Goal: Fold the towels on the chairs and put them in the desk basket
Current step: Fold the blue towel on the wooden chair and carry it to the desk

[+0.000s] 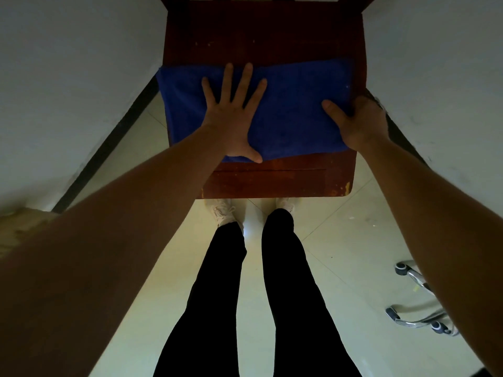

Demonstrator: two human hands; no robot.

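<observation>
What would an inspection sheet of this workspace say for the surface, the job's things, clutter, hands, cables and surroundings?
Surface: wooden chair seat, scuffed.
Job's things: blue towel lies flat across the seat, left end overhanging.
Clutter: nothing seen.
Hands: left hand flat on the towel, fingers spread; right hand grips its right end.
Cables: nothing seen.
Surroundings: tiled floor, white walls, wheeled chair base at right.

plain blue towel (285,112) – reddish-brown chair (261,36), black trousers (215,295).
</observation>
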